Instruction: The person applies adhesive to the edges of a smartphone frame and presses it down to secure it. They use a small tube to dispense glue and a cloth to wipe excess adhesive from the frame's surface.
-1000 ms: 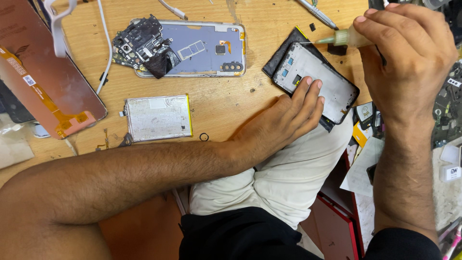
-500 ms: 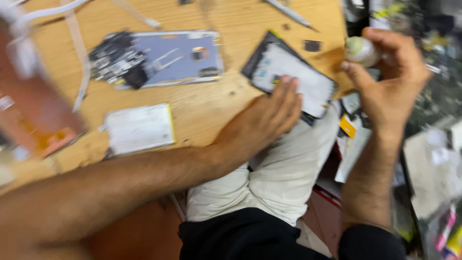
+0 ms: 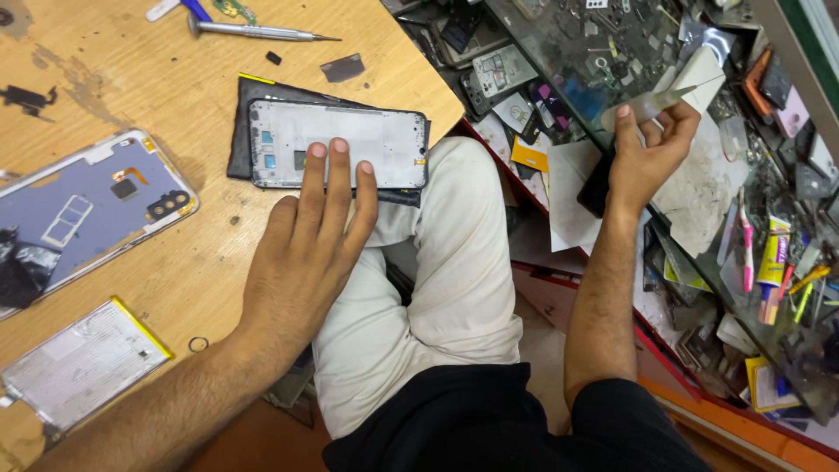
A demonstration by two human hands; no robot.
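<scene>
Since a second ago your right hand (image 3: 642, 162) has swung off the worktop (image 3: 175, 271) and out to the side, over the cluttered glass shelf (image 3: 699, 201), while your left hand (image 3: 306, 253) has stayed flat on the phone frame (image 3: 336, 144). The frame now lies lengthwise at the worktop's near edge, where before it sat tilted.

Your left grip is spread wide, not closed on anything: three fingertips (image 3: 317, 153) press down on the frame's pale inner face, apparently to pin it so it cannot slide off the edge above your knee. The frame rests on a dark panel (image 3: 249, 114) that sticks out beyond your fingertips.

Your right grip is closed narrow on a small translucent bottle with a pointed nozzle (image 3: 647, 105), held between thumb and fingers with the tip aimed away from you, well apart from the frame. Held up like that, it stays clear of the loose parts below it.

To the outside of your left wrist lie a phone back shell with its blue-grey inside showing (image 3: 87, 210) and, nearer you, a flat silvery battery (image 3: 83, 363); a small ring (image 3: 198, 344) sits just beside your forearm. Beyond the frame, far from your fingertips, a screwdriver (image 3: 262, 32) lies across the worktop.
</scene>
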